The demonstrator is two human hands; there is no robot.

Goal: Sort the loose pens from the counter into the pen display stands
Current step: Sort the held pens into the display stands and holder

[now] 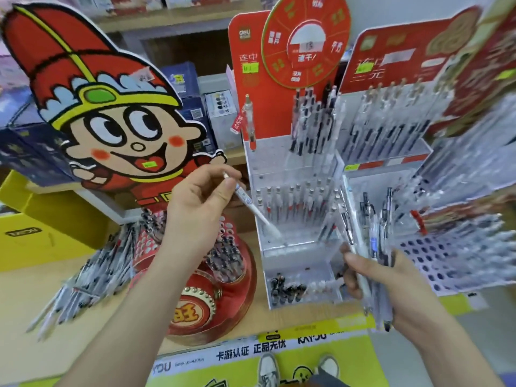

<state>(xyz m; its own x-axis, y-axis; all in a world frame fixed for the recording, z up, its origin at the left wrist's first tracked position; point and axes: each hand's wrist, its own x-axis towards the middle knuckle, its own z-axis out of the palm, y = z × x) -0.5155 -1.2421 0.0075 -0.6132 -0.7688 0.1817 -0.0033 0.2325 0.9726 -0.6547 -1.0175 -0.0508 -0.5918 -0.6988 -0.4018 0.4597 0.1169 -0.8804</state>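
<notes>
While the person stands at the wooden surface (19, 308), a heap of loose grey and white pens (83, 277) lies at the far left of it, in front of a yellow cardboard box (36, 236). Just right of the heap stands a red drum-shaped pen stand (215, 300) with pens upright in its holes; a large flat cutout of a cartoon figure in a red hat (106, 113) rises behind it.

The left hand (195, 199) is raised above the drum stand. Its thumb and fingertips pinch the upper end of a slim white pen (257, 211). This pen slants down to the right, and its tip reaches into the middle tier of a clear stepped acrylic stand with a red back card (268, 152). That tier holds a row of upright pens; the lowest compartment holds small dark items, too blurred to identify.

The right hand (405, 286) is at the lower right corner of the stepped stand. Its fingers are curled around a bundle of assorted clear, grey and blue-gripped pens (374, 241), held roughly upright. A second clear stand with a red header card (413, 152), filled with pens, stands behind. A white perforated tray (446, 255) lies to the right of the hand.
</notes>
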